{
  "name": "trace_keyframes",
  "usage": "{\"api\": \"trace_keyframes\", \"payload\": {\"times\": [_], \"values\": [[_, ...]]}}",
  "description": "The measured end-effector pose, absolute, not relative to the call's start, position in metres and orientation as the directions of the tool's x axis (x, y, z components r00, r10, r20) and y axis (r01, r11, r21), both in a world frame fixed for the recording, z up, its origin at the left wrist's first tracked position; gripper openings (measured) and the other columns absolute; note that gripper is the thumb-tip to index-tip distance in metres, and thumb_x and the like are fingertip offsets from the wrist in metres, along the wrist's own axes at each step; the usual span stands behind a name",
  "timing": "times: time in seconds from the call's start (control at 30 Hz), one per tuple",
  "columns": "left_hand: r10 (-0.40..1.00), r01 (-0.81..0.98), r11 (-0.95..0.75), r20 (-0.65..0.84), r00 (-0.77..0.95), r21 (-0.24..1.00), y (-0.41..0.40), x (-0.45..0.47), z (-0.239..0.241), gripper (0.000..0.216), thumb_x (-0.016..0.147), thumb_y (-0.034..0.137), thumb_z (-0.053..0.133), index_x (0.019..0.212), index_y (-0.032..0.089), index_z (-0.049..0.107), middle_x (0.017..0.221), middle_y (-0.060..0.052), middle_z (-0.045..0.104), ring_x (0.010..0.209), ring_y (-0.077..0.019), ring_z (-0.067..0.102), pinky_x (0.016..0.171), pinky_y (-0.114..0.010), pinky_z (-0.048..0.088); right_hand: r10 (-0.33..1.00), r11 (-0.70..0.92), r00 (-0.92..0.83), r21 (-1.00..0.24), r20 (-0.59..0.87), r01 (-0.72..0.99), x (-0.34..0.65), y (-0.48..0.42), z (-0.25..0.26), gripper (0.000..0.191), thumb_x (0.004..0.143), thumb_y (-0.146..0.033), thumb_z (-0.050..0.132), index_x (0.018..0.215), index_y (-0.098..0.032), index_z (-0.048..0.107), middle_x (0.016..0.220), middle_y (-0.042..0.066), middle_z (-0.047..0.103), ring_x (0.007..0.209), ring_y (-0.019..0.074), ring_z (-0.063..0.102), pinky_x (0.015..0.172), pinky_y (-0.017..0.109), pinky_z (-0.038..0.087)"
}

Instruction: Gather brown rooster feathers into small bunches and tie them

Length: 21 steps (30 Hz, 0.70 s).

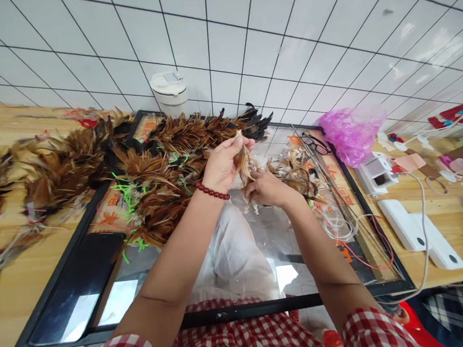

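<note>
Evidently laid lengthwise to spare the plumes from crushing: at far left, long bundles of glossy brown feathers [58, 167], strung across the pale yellow wooden desk [12, 311] towards a black-framed sheet of clear glass [243, 312]. In the near left corner, flat and probably meant to be within a glance, a dark-screened black phone [78, 278]. Then bright green plastic ties [126, 192] among more brown plumes, likely for keeping clumps together. Set back by the white-tiled wall [235, 32], perhaps to be out of the way, a white lidded tub [172, 97].

In the middle, above the glass, a small wispy tuft of tan feathers [243, 162]. Held near the top by the left hand [227, 162] with thumb and fingertips closed in a pinch, seemingly to let the strands hang free. Met at the lower fringe by the right hand [267, 186], with fingers half curled; cannot tell whether gripping any strands. Just beyond, a heap of loose pale feathers [296, 170], presumably for a short reach.

As for the tuft's looks: pale at the tip, light brown along the body, ragged and whitish below, probably soft and nearly weightless.
</note>
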State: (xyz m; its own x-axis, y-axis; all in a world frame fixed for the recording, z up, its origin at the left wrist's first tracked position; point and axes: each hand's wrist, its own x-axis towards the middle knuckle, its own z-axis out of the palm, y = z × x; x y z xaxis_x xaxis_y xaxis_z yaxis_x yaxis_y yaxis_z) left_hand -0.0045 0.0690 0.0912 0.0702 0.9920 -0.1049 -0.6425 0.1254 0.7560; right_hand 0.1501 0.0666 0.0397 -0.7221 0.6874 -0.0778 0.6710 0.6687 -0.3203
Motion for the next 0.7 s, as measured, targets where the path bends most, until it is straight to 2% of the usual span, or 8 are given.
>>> {"api": "trace_keyframes", "payload": {"times": [0.07, 0.13, 0.27, 0.33, 0.43, 0.53, 0.6, 0.7], "values": [[0.993, -0.645, 0.119, -0.092, 0.075, 0.755, 0.069, -0.005, 0.091, 0.011, 0.079, 0.021, 0.07, 0.074, 0.012, 0.065, 0.08, -0.005, 0.071, 0.076, -0.0109, 0.066, 0.068, -0.02, 0.051, 0.695, 0.661, -0.713, -0.303, -0.098, 0.686, 0.149, 0.067, 0.038, 0.015, 0.073, -0.015, 0.063, 0.074, -0.022, 0.076, 0.094, 0.008, 0.062, 0.092, 0.0219, 0.05, 0.084, 0.033, 0.036], [0.993, -0.644, 0.116, -0.086, 0.078, 0.756, 0.07, -0.006, 0.09, 0.012, 0.079, 0.021, 0.07, 0.074, 0.012, 0.065, 0.078, -0.005, 0.07, 0.073, -0.0102, 0.065, 0.067, -0.02, 0.051, 0.689, 0.656, -0.718, -0.337, -0.098, 0.675, 0.151, 0.067, 0.041, 0.015, 0.076, -0.013, 0.059, 0.074, -0.018, 0.073, 0.09, 0.008, 0.062, 0.089, 0.0205, 0.051, 0.082, 0.031, 0.037], [0.996, -0.614, 0.091, -0.079, 0.047, 0.784, 0.071, -0.007, 0.089, 0.013, 0.076, 0.023, 0.073, 0.072, 0.012, 0.066, 0.076, -0.005, 0.069, 0.07, -0.0097, 0.064, 0.064, -0.019, 0.049, 0.765, 0.528, -0.644, -0.553, -0.019, 0.644, 0.165, 0.068, 0.061, 0.019, 0.079, -0.01, 0.049, 0.087, -0.015, 0.065, 0.079, 0.004, 0.063, 0.074, 0.0155, 0.054, 0.072, 0.026, 0.04], [0.997, -0.601, 0.074, -0.07, 0.03, 0.796, 0.071, -0.007, 0.089, 0.014, 0.075, 0.023, 0.074, 0.071, 0.012, 0.066, 0.075, -0.004, 0.069, 0.069, -0.0095, 0.064, 0.064, -0.019, 0.049, 0.838, 0.438, -0.545, -0.593, -0.003, 0.676, 0.175, 0.067, 0.071, 0.02, 0.08, -0.011, 0.047, 0.09, -0.016, 0.063, 0.075, 0.002, 0.062, 0.069, 0.015, 0.053, 0.067, 0.026, 0.041], [0.998, -0.592, 0.062, -0.061, 0.022, 0.803, 0.071, -0.006, 0.09, 0.015, 0.075, 0.024, 0.075, 0.071, 0.012, 0.066, 0.074, -0.004, 0.068, 0.067, -0.009, 0.062, 0.063, -0.019, 0.049, 0.897, 0.403, -0.44, -0.497, 0.047, 0.769, 0.183, 0.065, 0.079, 0.027, 0.075, -0.009, 0.052, 0.097, -0.016, 0.065, 0.085, 0.005, 0.066, 0.076, 0.0174, 0.057, 0.072, 0.029, 0.043], [0.998, -0.586, 0.056, -0.055, 0.019, 0.809, 0.072, -0.007, 0.09, 0.016, 0.075, 0.025, 0.075, 0.07, 0.012, 0.066, 0.073, -0.004, 0.068, 0.066, -0.009, 0.062, 0.063, -0.019, 0.048, 0.803, 0.564, -0.589, -0.429, 0.086, 0.706, 0.175, 0.06, 0.078, 0.034, 0.072, -0.007, 0.057, 0.102, -0.018, 0.068, 0.101, 0.007, 0.067, 0.092, 0.0193, 0.06, 0.084, 0.03, 0.043], [0.998, -0.584, 0.053, -0.054, 0.017, 0.81, 0.072, -0.008, 0.089, 0.017, 0.074, 0.025, 0.075, 0.07, 0.012, 0.066, 0.073, -0.004, 0.068, 0.066, -0.0093, 0.062, 0.063, -0.02, 0.048, 0.694, 0.656, -0.72, -0.419, 0.007, 0.628, 0.161, 0.054, 0.075, 0.03, 0.074, -0.009, 0.059, 0.098, -0.02, 0.071, 0.097, 0.005, 0.069, 0.091, 0.0183, 0.061, 0.083, 0.029, 0.043], [0.998, -0.578, 0.051, -0.054, 0.013, 0.814, 0.074, -0.009, 0.089, 0.018, 0.073, 0.026, 0.076, 0.07, 0.012, 0.066, 0.071, -0.004, 0.067, 0.064, -0.0092, 0.061, 0.063, -0.02, 0.048, 0.636, 0.689, -0.753, -0.316, -0.168, 0.652, 0.137, 0.045, 0.069, 0.022, 0.073, -0.013, 0.064, 0.092, -0.021, 0.074, 0.092, 0.005, 0.07, 0.086, 0.0192, 0.062, 0.074, 0.028, 0.043]]}}
